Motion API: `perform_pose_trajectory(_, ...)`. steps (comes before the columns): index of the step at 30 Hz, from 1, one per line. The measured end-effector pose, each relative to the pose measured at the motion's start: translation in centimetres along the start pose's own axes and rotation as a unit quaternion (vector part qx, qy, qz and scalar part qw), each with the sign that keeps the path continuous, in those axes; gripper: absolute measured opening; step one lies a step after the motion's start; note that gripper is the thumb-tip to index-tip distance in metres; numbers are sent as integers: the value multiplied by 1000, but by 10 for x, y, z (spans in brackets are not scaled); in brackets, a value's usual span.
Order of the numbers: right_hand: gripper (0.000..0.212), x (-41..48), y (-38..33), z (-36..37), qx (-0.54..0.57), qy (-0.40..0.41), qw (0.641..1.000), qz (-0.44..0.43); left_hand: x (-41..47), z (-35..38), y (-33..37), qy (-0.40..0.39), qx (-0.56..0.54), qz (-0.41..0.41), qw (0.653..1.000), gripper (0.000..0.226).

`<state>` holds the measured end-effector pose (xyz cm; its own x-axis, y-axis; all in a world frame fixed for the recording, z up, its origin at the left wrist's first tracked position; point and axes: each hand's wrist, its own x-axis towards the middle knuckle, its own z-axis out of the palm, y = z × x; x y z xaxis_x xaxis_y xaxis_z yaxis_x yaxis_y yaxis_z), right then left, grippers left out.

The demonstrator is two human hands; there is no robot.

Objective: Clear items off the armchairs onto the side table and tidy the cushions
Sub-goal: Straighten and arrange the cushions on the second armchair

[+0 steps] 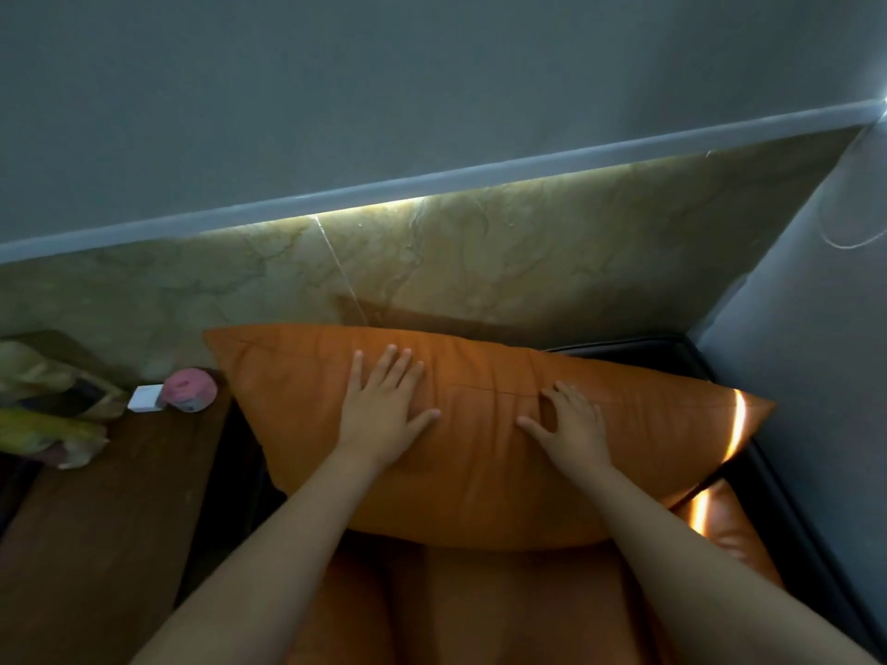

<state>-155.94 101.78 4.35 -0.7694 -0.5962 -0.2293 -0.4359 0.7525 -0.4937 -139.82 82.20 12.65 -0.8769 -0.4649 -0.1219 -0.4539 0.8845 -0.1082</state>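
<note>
Marble wall behind — both hands, left hand (384,410) and right hand (573,424), fingers spread flat on orange cushion (480,472).

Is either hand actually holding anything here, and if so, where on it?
Nothing is held. The left hand and right hand both lie open on the front face of the orange leather cushion, no grip closed.
</note>
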Motion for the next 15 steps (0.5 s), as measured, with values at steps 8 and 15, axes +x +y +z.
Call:
perform_pose_trajectory(8,75,25,50,2,-57,54,996,-35,49,57,40,78,46,53,995,85)
perform_pose_trajectory(15,54,47,64,57,-144,211,964,-68,77,115,34,188,64,90,976,59)
